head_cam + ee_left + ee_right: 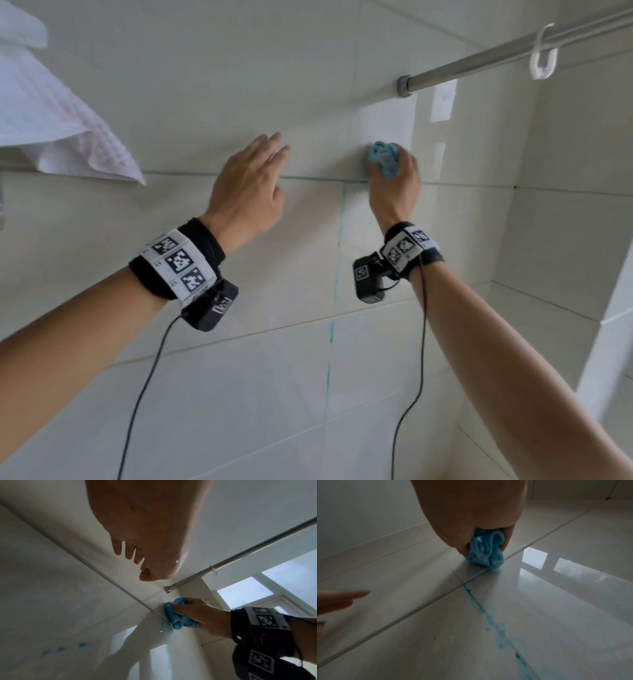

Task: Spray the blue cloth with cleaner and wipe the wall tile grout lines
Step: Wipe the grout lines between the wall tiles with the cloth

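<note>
My right hand (394, 178) grips a bunched blue cloth (383, 157) and presses it against the white wall tiles, right on the horizontal grout line (308, 178). The cloth (482, 553) sits just beyond where that line crosses a vertical grout line (337, 260) stained with blue-green cleaner (489, 620). From the left wrist view the cloth (176, 614) shows bunched under the right thumb and fingers. My left hand (250, 178) lies flat on the tile to the left, fingers straight (130, 553), holding nothing.
A metal rod (507, 51) juts from the wall above the cloth, with a white plastic hook (543, 54) on it. A white waffle towel (51, 113) hangs at the upper left. A side wall meets the tiled wall on the right; a window (243, 593) lies beyond.
</note>
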`<action>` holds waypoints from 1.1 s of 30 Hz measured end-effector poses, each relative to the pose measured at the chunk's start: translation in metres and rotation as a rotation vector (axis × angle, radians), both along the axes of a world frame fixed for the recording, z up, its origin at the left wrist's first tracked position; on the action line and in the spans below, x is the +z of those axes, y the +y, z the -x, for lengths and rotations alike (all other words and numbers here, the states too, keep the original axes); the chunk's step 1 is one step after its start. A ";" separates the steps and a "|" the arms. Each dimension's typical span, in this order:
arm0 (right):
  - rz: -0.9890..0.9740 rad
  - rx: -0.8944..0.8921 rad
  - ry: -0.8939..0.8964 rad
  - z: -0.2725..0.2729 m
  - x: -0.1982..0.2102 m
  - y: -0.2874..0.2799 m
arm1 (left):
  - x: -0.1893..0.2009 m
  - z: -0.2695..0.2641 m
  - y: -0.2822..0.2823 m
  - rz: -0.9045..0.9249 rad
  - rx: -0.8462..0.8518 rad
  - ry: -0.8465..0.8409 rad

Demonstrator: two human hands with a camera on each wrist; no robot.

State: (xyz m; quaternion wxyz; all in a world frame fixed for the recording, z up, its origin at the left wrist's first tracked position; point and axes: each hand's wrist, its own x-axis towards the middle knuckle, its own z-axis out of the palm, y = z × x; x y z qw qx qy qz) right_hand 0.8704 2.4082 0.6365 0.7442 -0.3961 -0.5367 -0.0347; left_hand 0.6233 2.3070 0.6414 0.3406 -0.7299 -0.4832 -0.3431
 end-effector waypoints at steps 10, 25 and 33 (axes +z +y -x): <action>-0.089 -0.132 -0.325 0.001 -0.052 0.031 | 0.025 -0.039 0.048 -0.104 0.205 -0.011; -0.189 -0.063 -0.726 -0.024 -0.046 0.022 | 0.000 -0.053 0.065 -0.205 0.284 -0.041; -0.183 -0.065 -0.598 -0.015 -0.053 0.025 | -0.005 -0.059 0.065 -0.210 0.320 -0.044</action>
